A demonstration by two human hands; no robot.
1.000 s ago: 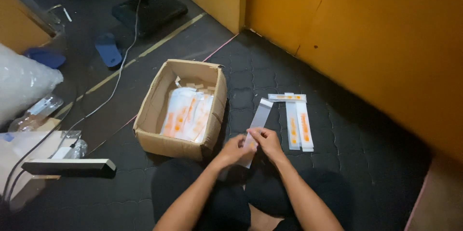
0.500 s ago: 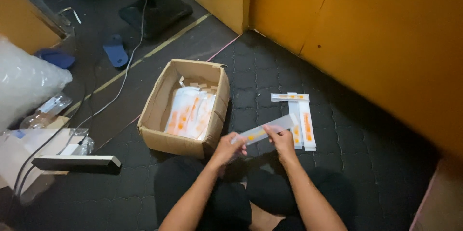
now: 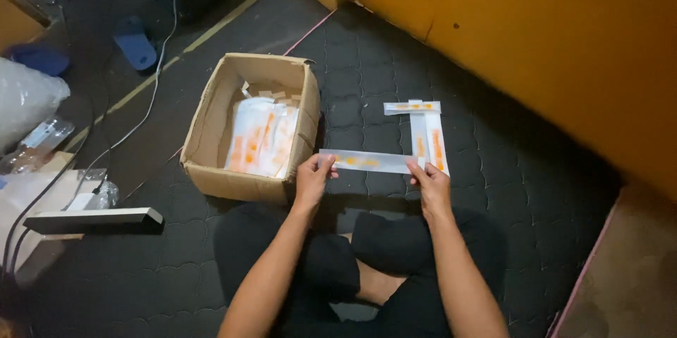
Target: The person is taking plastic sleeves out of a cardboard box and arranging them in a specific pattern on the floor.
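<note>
I hold a long, flat clear packet with orange print level between both hands, just above the dark floor mat. My left hand pinches its left end and my right hand pinches its right end. Past my right hand, two like packets lie side by side on the mat, and a third packet lies crosswise at their far end. To the left stands an open cardboard box with a stack of the same packets inside.
An orange wall runs along the right and far side. On the left lie a black bar-shaped device, clear plastic bags, a white cable and blue slippers. My crossed legs are below the hands.
The packet was upright in my hands a second ago; I have turned it level and spread my hands to its two ends.
</note>
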